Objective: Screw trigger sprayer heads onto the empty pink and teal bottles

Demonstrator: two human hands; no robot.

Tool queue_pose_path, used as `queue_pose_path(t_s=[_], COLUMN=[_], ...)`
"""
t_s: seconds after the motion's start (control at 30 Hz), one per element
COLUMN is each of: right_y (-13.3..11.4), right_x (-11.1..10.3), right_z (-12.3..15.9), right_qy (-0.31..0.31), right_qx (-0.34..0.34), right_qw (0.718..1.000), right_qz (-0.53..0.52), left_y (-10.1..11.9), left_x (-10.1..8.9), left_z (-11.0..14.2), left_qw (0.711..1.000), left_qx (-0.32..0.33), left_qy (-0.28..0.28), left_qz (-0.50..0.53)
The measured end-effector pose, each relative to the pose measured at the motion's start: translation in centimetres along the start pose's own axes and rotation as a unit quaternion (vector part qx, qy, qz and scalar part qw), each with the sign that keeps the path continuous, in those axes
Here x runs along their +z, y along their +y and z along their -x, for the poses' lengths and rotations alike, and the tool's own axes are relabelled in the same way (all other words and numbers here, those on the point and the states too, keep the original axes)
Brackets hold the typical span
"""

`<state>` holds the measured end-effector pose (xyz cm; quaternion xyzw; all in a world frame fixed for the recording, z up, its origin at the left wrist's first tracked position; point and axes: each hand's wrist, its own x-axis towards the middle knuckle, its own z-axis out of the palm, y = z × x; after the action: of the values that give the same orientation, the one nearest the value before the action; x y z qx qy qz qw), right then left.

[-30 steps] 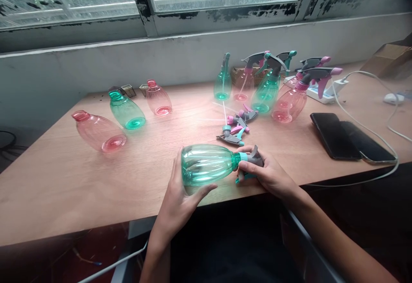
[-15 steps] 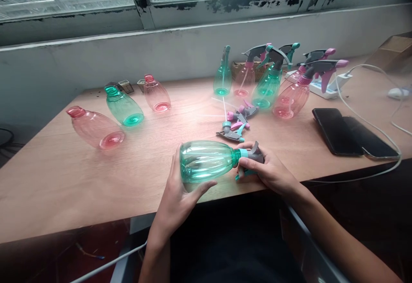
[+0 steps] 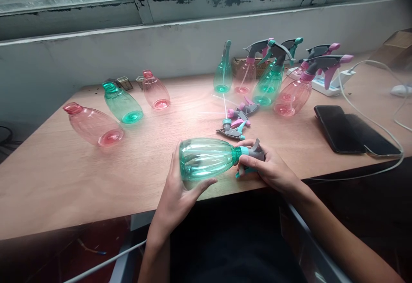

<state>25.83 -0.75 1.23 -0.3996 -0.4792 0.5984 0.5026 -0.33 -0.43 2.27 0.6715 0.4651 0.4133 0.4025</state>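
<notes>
A clear green spray bottle (image 3: 207,158) lies on its side at the near edge of the wooden table (image 3: 64,180). My left hand (image 3: 180,193) cups its base end, fingers wrapped round it. My right hand (image 3: 270,169) is closed on the grey and teal spray head (image 3: 252,156) at the bottle's neck. Just behind, loose spray heads (image 3: 236,124) with thin tubes lie in a small heap.
Three capless bottles stand at the left: pink (image 3: 93,125), green (image 3: 122,103), pink (image 3: 155,90). Several bottles with spray heads (image 3: 277,79) cluster at the back right. Two dark phones (image 3: 352,133) and a white cable (image 3: 370,173) lie at the right, near a power strip (image 3: 333,83).
The view has drifted slightly, so everything sits a little higher in the picture. Both hands keep their hold on the green bottle and its spray head, with only small shifts.
</notes>
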Motion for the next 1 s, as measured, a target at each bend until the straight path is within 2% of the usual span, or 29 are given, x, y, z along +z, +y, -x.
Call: queue_pose_path(t_s=[1.0], right_y=[-0.30], right_x=[0.07], right_z=[0.10], right_qy=[0.004], right_qx=[0.006], right_qw=[1.000], right_qz=[-0.015], left_y=[0.46], left_x=[0.16], left_z=[-0.12], left_qw=[1.000], left_qx=[-0.006], left_qy=[-0.001], left_qz=[0.003])
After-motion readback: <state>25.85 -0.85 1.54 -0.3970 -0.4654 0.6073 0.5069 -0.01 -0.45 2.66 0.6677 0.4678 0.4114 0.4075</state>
